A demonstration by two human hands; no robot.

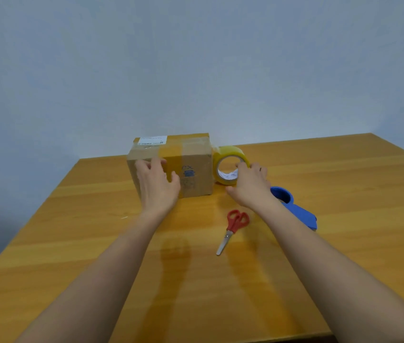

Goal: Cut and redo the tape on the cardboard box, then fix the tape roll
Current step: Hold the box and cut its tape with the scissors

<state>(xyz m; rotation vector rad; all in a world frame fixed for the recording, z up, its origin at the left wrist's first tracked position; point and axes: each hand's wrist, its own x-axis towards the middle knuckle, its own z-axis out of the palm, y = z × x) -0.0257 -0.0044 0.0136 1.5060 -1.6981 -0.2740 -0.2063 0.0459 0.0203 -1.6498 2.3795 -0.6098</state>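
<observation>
the cardboard box (171, 164) sits on the wooden table (97, 243), and the person's left hand (157, 184) rests on its near face, fingers spread and fairly straight. just right of the box, touching it, the yellow tape roll (230, 167) stands on edge, gripped by the right hand (250, 186), fingers curled over its rim. nearer than the box lie red-handled scissors (233, 229); the blue dispenser (292, 209) lies to their right.

From my remote seat, the label (153, 140) on the box (196, 154) is too small to read. The right hand (250, 186) covers part of the tape roll (230, 154) and the blue dispenser (295, 209). Both elbows run off the bottom edge.
</observation>
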